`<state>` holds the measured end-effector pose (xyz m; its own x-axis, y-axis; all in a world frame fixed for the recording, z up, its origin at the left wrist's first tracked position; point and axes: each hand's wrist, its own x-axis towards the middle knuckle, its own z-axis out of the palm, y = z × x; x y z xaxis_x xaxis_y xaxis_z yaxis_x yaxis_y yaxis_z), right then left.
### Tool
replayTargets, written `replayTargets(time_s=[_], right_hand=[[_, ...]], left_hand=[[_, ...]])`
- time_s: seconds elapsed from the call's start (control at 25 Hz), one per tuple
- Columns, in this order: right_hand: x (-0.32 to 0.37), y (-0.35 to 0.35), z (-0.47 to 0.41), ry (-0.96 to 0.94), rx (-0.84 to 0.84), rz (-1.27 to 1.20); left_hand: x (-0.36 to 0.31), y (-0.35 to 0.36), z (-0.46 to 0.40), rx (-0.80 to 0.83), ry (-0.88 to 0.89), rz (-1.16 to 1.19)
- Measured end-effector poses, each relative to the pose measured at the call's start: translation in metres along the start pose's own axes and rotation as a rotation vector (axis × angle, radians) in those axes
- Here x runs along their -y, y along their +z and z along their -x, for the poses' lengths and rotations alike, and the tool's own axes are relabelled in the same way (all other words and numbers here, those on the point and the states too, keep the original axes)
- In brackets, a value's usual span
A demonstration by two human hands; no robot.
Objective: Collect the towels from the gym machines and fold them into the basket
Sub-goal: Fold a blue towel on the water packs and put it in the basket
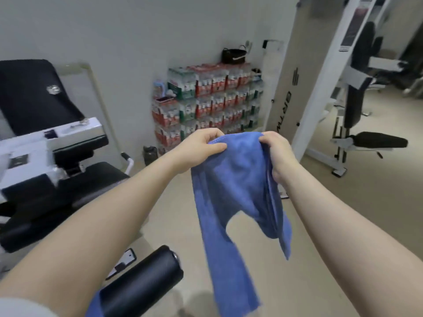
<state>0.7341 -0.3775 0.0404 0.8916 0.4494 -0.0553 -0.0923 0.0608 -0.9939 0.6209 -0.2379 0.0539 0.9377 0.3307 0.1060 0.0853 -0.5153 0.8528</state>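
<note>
Head view: towel (238,179), blue, hanging. Left hand (201,145) and right hand (278,149), each grip pinching its top edge, likely to spread it for folding.

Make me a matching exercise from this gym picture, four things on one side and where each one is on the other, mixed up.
Things:
1. blue towel
2. black bag
3. roller pad
4. water bottle packs

Places:
A. stacked against the back wall
B. held up between the left hand and right hand
C. on top of the stacked packs
D. low in front, near the left forearm

Pairs: 1-B, 2-C, 3-D, 4-A
</note>
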Motion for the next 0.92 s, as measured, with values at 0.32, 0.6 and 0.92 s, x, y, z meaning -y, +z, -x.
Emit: replayTargets(time_s=[0.32, 0.6, 0.92], right_hand=[[0.000, -0.025, -0.180, -0.209, 0.558, 0.422], [0.011, -0.017, -0.391, -0.180, 0.564, 0.492], [0.003, -0.013, -0.631, -0.294, 0.617, 0.705]], left_hand=[[0.024, 0.047, -0.201, 0.130, 0.134, -0.219], [0.053, 0.037, -0.397, 0.001, 0.089, -0.222], [0.102, 0.025, -0.606, -0.277, 0.008, -0.235]])
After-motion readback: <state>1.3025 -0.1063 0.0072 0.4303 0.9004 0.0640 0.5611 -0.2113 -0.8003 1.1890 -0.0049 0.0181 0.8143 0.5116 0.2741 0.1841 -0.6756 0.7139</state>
